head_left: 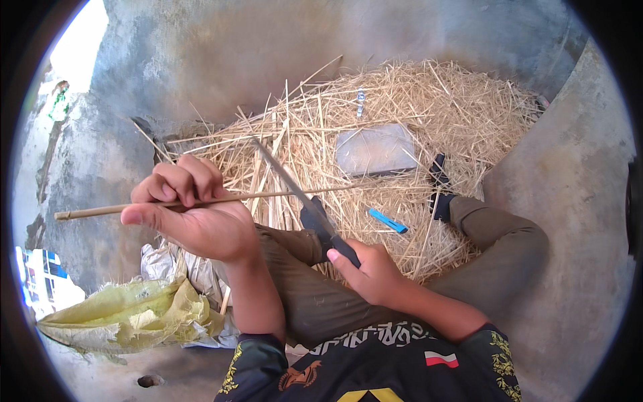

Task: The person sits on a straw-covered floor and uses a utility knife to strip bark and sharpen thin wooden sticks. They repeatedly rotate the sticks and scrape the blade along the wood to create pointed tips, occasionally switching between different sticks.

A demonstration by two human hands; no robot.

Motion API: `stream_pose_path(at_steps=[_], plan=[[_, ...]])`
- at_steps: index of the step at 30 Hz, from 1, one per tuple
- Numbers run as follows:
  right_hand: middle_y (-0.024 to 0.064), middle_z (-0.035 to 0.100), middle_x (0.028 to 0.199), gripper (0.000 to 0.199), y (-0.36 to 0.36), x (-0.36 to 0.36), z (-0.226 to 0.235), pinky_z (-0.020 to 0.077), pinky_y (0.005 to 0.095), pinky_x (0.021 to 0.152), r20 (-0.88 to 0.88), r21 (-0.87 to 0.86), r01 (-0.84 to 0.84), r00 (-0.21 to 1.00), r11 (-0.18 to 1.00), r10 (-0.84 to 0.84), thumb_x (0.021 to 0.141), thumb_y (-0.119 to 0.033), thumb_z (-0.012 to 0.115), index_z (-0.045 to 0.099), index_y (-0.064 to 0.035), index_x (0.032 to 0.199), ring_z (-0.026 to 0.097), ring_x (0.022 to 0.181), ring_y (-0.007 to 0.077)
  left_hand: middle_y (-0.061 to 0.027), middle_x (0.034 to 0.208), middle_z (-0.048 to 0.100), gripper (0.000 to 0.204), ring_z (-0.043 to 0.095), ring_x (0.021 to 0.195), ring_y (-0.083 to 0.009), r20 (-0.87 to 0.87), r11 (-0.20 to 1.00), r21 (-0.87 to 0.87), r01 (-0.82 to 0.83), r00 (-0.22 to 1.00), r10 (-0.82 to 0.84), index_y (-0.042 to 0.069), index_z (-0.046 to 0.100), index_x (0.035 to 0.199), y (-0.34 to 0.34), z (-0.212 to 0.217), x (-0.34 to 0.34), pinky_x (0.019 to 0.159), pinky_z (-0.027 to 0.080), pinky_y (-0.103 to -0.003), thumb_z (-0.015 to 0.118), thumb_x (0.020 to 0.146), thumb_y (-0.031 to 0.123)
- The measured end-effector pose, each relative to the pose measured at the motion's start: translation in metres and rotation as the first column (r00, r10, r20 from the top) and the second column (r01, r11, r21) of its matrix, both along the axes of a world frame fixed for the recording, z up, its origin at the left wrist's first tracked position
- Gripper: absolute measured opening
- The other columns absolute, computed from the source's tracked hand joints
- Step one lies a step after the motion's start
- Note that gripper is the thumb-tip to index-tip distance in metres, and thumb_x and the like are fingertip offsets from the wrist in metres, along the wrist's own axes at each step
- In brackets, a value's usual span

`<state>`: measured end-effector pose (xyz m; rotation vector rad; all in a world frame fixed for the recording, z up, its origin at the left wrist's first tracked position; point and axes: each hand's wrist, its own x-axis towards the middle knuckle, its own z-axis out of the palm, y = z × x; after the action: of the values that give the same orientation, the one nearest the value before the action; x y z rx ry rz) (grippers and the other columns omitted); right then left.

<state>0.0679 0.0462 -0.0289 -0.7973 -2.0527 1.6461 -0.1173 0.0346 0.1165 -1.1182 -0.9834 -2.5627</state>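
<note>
A thin tan stick [94,212], likely bamboo, lies across my left hand [214,224], held between thumb and curled fingers. Its thicker, blunt end points left, and it tapers to the right. My right hand [375,271] is closed around the dark handle of a knife [288,179]. The long narrow blade slants up to the left and crosses over the stick's thin part in the head view. Whether blade and stick touch, I cannot tell. Below that crossing, to the right, a blue box cutter [387,220] rests on straw-like shavings [469,100].
A grey stone block [376,149] sits among the shavings. Longer split strips [271,151] stick out at the heap's left. Torn yellowish sacking [127,311] lies at lower left. My bent legs [495,258] flank the work, and concrete walls [221,53] enclose the heap.
</note>
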Motion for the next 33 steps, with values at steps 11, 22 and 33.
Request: stream_pose_path(at_steps=[11, 22, 33], plan=[[0.0234, 0.066, 0.07, 0.053, 0.073, -0.02, -0.203, 0.0482, 0.0473, 0.066, 0.433, -0.169, 0.474, 0.823, 0.864, -0.367, 0.096, -0.043, 0.056, 0.066, 0.0085, 0.085, 0.068, 0.071, 0.0347, 0.0039, 0.052, 0.017, 0.057, 0.012, 0.045, -0.0091, 0.041, 0.991, 0.039, 0.131, 0.99, -0.133, 0.018, 0.028, 0.072, 0.004, -0.006, -0.017, 0.041, 0.01, -0.027, 0.03, 0.101, 0.067], [0.0187, 0.057, 0.12, 0.04, 0.076, -0.004, -0.169, 0.0451, 0.0482, 0.093, 0.546, 0.656, 0.117, 0.61, 0.746, -0.575, 0.089, -0.021, 0.062, 0.055, -0.002, 0.123, 0.057, 0.111, 0.0361, 0.0023, 0.058, 0.027, 0.06, 0.024, 0.049, -0.0106, 0.154, 0.978, -0.072, 0.196, 0.971, -0.183, 0.016, 0.034, 0.074, 0.006, -0.013, -0.034, 0.046, 0.017, -0.026, 0.029, 0.099, 0.071], [0.0129, 0.055, 0.121, 0.027, 0.074, 0.003, -0.273, 0.0446, 0.0493, 0.094, 0.681, 0.517, 0.08, 0.565, 0.852, -0.466, 0.09, -0.014, 0.06, 0.06, -0.0089, 0.117, 0.053, 0.12, 0.0313, 0.0052, 0.056, 0.021, 0.057, 0.015, 0.047, -0.0076, -0.012, 0.91, 0.121, 0.398, 0.917, -0.399, 0.019, 0.03, 0.069, -0.025, 0.002, -0.032, 0.045, 0.014, -0.026, 0.046, 0.097, 0.066]])
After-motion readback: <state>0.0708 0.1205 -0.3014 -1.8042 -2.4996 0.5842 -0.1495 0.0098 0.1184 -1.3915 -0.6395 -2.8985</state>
